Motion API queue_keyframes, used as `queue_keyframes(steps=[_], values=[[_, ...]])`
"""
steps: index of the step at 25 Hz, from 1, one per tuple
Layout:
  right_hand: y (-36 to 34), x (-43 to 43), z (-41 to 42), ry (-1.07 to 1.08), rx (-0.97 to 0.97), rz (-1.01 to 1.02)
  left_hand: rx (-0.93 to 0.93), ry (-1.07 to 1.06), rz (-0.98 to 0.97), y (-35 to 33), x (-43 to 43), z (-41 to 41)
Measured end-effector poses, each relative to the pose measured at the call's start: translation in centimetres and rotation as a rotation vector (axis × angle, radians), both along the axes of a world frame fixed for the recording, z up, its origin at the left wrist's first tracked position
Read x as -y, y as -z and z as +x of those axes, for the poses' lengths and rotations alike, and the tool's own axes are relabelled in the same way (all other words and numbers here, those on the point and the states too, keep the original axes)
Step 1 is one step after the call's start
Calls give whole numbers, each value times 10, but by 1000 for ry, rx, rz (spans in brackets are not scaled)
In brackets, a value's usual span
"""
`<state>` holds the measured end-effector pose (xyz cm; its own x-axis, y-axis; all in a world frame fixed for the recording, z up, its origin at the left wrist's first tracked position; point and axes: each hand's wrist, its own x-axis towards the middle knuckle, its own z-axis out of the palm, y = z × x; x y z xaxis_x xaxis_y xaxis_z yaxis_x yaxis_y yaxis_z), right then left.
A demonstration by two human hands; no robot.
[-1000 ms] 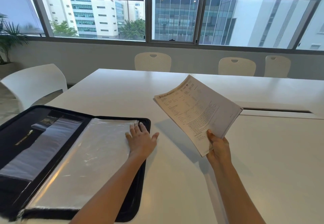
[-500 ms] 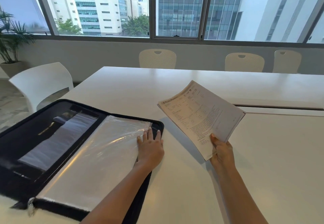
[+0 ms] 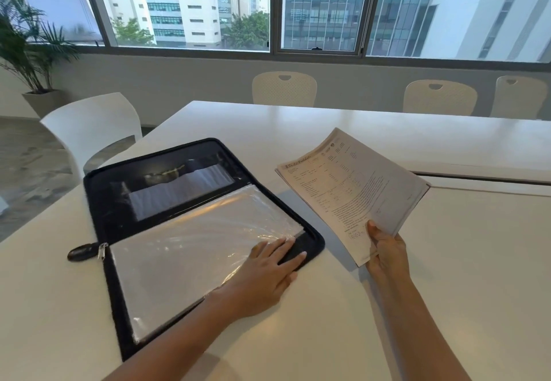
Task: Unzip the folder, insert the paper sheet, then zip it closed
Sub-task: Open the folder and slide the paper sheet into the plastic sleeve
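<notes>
Black zip-around fabric folder (image 3: pixel 101 216) lies fully open on the white counter (image 3: pixel 447 291), left of centre, spine running from near left to far right. Far half shows a dark inner pocket with a pale sheet behind a clear window. Near half carries a stack of clear plastic sleeves (image 3: pixel 190 258), glossy and creased. Metal zipper slider with a dark oval pull tab (image 3: pixel 82 252) sits at the folder's left edge, the tab resting on the counter.

My left hand (image 3: pixel 265 273) lies flat, palm down, grip open, over the right corner of the sleeves; fingertips reach onto the black border of the folder.

My right hand (image 3: pixel 387 254) has its grip closed on the near edge of the printed paper sheets (image 3: pixel 351 189), thumb on top. Sheets are held above the counter, just right of the folder and apart from it, tilted with the far edge raised. More than one leaf shows at the edges. Print too small to read.

White chair (image 3: pixel 95 130) stands at the counter's left side.
</notes>
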<state>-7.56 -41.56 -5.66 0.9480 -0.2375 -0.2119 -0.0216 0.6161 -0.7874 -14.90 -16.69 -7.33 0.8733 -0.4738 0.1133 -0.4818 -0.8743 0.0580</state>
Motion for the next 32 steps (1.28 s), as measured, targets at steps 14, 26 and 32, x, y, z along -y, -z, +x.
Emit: queue_keyframes(steps=[14, 26, 32], values=[[0, 8, -14, 2, 6, -26, -49, 401, 139, -18, -77, -58], [-8, 37, -27, -408, 41, -193, -436, -403, -1149, -102, -52, 51], [-17, 41, -25, -523, 43, -276, -739, -466, -1362, -83, -50, 64]])
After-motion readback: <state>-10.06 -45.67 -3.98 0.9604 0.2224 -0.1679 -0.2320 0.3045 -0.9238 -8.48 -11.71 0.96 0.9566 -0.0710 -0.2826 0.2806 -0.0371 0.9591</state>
